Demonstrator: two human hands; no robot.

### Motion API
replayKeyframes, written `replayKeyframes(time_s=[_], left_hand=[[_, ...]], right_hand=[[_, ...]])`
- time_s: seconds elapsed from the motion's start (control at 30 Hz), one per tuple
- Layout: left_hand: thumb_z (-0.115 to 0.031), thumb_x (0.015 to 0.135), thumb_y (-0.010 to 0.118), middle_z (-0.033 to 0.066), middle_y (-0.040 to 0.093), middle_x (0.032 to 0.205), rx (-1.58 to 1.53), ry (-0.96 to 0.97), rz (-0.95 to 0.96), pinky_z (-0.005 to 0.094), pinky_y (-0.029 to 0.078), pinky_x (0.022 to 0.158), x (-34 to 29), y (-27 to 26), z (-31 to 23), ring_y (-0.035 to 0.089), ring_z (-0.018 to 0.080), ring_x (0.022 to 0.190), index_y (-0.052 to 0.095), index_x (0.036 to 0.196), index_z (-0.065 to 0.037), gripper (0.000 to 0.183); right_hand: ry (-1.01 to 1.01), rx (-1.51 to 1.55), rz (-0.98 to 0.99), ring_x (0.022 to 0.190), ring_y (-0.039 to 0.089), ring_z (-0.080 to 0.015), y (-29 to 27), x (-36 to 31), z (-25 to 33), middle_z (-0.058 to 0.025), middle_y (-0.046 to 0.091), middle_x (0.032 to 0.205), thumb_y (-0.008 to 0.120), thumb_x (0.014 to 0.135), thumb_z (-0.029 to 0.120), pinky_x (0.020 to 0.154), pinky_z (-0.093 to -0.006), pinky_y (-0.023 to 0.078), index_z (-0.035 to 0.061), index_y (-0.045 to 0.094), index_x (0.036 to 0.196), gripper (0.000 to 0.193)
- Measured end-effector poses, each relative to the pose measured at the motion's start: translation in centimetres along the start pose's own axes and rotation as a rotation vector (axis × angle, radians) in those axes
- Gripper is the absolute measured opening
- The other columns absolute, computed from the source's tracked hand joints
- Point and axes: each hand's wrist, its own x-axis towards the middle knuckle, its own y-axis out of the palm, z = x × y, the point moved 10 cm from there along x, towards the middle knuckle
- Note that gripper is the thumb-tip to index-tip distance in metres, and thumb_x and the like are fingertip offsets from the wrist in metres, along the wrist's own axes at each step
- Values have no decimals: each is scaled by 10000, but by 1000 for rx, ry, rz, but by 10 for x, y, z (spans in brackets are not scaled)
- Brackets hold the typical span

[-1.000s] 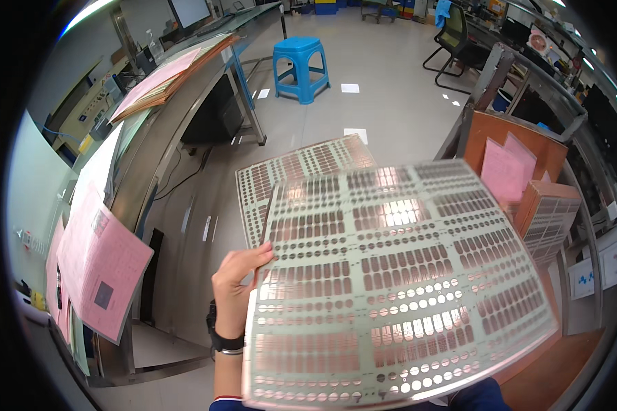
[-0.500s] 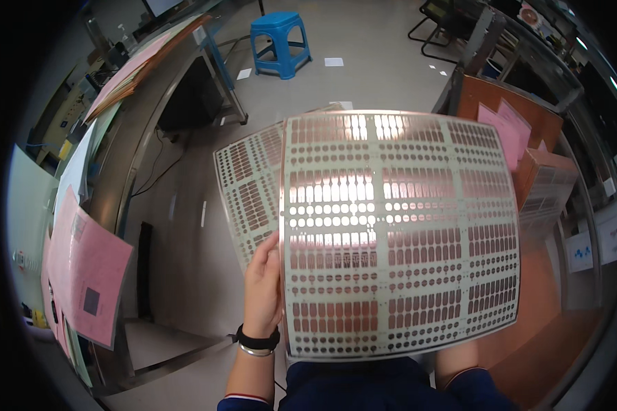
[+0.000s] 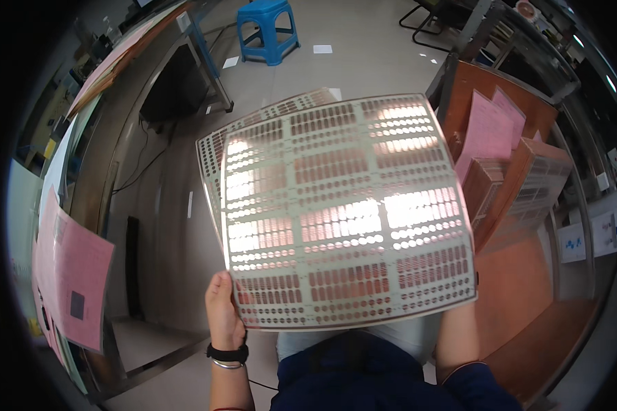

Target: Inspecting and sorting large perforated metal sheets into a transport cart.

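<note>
A large circuit board panel (image 3: 343,185), pale green with rows of shiny copper-coloured pads, is held up tilted in front of me. Behind it, a second similar panel (image 3: 211,161) sticks out at the left and top. My left hand (image 3: 224,312) is closed on the lower left edge, thumb at the front. It wears a black band and a silver bangle at the wrist. My right hand is hidden behind the front panel; only its forearm (image 3: 459,335) shows below the lower right corner. Bright glare covers parts of the pads.
At right stands an orange-brown rack (image 3: 521,253) with stacked panels (image 3: 538,181) and pink sheets (image 3: 488,130). A metal bench (image 3: 110,164) on the left carries papers and a pink sleeve (image 3: 75,274). A blue stool (image 3: 269,31) stands on the floor ahead.
The front panel has shifted left and its tilt has changed, so it covers more of the rear panel. My left hand has moved left and down with it. The glare has spread across it.
</note>
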Motion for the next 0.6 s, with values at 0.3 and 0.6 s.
replayKeyframes(time_s=[0.3, 0.6], left_hand=[[-209, 973, 440, 11, 601, 807, 61, 115, -103, 213, 445, 653, 19, -40, -9, 533, 52, 686, 546, 884, -21, 232], [-226, 974, 432, 48, 628, 875, 71, 153, -65, 222, 473, 657, 21, -39, -21, 578, 76, 719, 557, 960, 5, 263]], right_hand=[[-98, -184, -331, 1090, 538, -184, 29, 14, -5, -103, 526, 1238, 310, 984, 321, 928, -334, 437, 17, 415, 1307, 456], [158, -354, -295, 1055, 550, -179, 4, -3, -17, -128, 529, 1215, 431, 952, 216, 914, -303, 430, -35, 396, 1293, 425]])
